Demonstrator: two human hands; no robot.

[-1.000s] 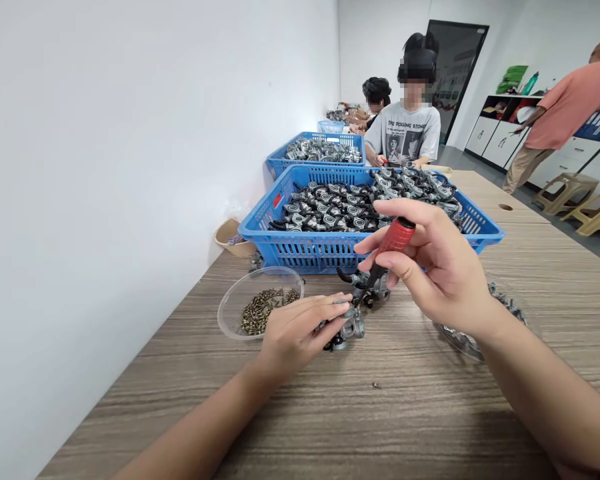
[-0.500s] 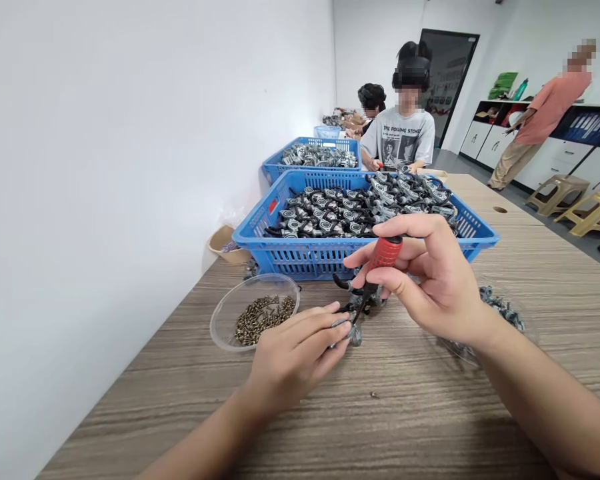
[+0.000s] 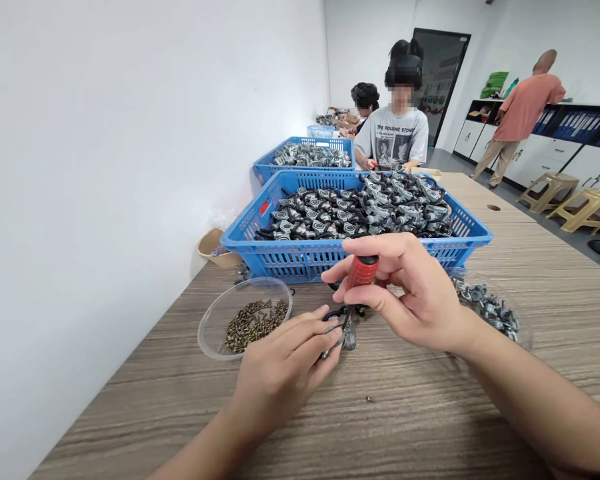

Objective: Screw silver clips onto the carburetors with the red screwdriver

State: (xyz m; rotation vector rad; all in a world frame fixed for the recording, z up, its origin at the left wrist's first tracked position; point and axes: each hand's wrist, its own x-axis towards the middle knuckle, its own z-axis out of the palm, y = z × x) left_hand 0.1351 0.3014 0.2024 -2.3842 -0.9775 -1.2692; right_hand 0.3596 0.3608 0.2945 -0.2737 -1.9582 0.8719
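My right hand (image 3: 410,293) grips a screwdriver by its red handle (image 3: 363,272), its dark shaft pointing down. The tip meets a small grey metal part with a black hose, which looks like a carburetor (image 3: 349,337). Pressed over that part on the table, my left hand (image 3: 290,353) holds it with fingers together and covers much of it. A clear round tub (image 3: 207,327) of brass-coloured screws (image 3: 255,323) stands to the left of my left hand. One loose screw (image 3: 370,399) lies on the table in front of me.
A blue basket (image 3: 300,257) full of similar metal parts stands just beyond my hands, with another blue basket (image 3: 265,160) behind it. Small grey fittings (image 3: 495,313) sit in a clear tub at right, partly behind my wrist. A person (image 3: 395,133) works across the table; a wall borders the left.
The screwdriver is lower and more upright, and my right hand has moved down with it. My left hand still holds the part. In the background, a standing person has turned towards the cabinets.
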